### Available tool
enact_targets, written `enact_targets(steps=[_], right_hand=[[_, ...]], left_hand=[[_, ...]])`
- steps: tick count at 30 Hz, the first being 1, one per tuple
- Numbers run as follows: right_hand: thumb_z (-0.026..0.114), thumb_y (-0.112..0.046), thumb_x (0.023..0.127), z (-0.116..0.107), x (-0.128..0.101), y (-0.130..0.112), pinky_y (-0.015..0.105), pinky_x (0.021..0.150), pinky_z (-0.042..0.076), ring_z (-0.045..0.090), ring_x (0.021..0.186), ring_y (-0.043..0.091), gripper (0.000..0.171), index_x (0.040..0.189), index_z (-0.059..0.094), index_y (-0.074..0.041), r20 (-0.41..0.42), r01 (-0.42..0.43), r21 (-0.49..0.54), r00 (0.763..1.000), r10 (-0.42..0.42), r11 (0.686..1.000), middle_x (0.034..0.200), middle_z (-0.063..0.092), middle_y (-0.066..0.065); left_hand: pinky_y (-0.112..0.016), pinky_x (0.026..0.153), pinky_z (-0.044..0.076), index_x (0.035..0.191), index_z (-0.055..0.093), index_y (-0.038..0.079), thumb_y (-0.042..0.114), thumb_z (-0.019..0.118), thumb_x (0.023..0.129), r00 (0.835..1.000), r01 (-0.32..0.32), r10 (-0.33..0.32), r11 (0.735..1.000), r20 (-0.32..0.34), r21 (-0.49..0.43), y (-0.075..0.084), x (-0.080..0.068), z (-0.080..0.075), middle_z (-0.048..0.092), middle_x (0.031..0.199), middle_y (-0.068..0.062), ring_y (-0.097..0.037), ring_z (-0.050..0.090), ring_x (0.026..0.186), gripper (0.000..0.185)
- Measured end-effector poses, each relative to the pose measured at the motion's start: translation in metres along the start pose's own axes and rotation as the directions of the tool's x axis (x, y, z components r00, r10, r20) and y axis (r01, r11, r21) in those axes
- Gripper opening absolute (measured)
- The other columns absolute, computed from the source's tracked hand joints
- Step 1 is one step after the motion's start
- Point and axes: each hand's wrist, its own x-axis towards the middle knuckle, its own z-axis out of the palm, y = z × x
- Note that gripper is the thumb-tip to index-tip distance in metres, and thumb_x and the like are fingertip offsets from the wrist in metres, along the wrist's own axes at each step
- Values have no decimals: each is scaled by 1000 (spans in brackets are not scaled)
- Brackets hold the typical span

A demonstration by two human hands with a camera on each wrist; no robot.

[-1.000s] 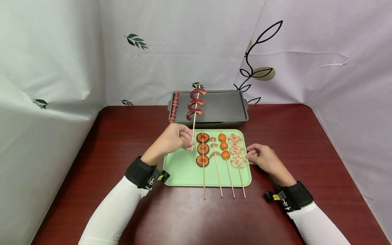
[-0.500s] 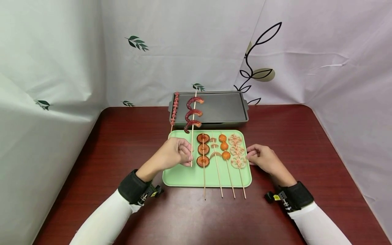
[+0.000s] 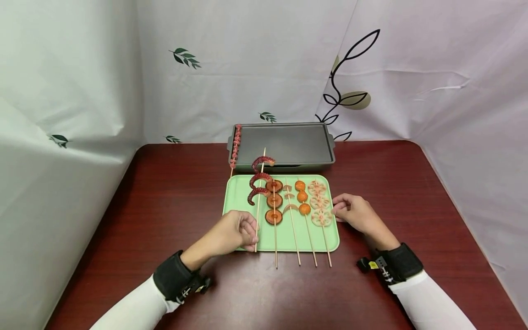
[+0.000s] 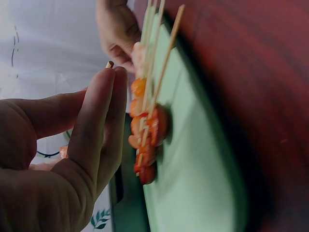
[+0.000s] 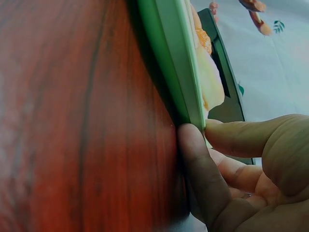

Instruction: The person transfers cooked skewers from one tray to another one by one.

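My left hand [image 3: 238, 231] pinches the lower end of a bamboo skewer threaded with three curled dark-red octopus tentacles [image 3: 261, 178]. It is held over the left part of a light green tray [image 3: 243, 187]; in the left wrist view the stick's cut end pokes out above the fingertips [image 4: 102, 79]. At the tray's right edge my right hand [image 3: 352, 211] grips the rim between thumb and fingers, plain in the right wrist view. Lying on the tray are a mushroom skewer [image 3: 274, 200], a skewer of thin pinkish slices [image 3: 290, 208], an orange ball skewer [image 3: 302, 197] and a lotus root skewer [image 3: 319, 201].
Behind the tray stands a dark grey grill pan [image 3: 288, 142]. A skewer of small pink meat pieces [image 3: 235, 146] lies along its left side, the stick reaching over the front edge. Pale curtains [image 3: 247, 59] hang behind the red-brown table [image 3: 177, 192].
My left hand has drawn the octopus skewer back toward me and lower, from over the grill pan to over the green tray's left part. The right hand stays at the rim.
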Motion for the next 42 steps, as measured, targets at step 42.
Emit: enact_targets(steps=[42], right_hand=[[64,-1,100,0,2,3,25,72,65,71,84,13,27,125,62,9,3,1,10,1000,-1,1000,97,69,17]], left_hand=[[-33,66,66,101,57,-17,-18,64,87,992,117,-124,973,-26,-199,-40,-12,16,65,77,-11,-17,72,64,15]])
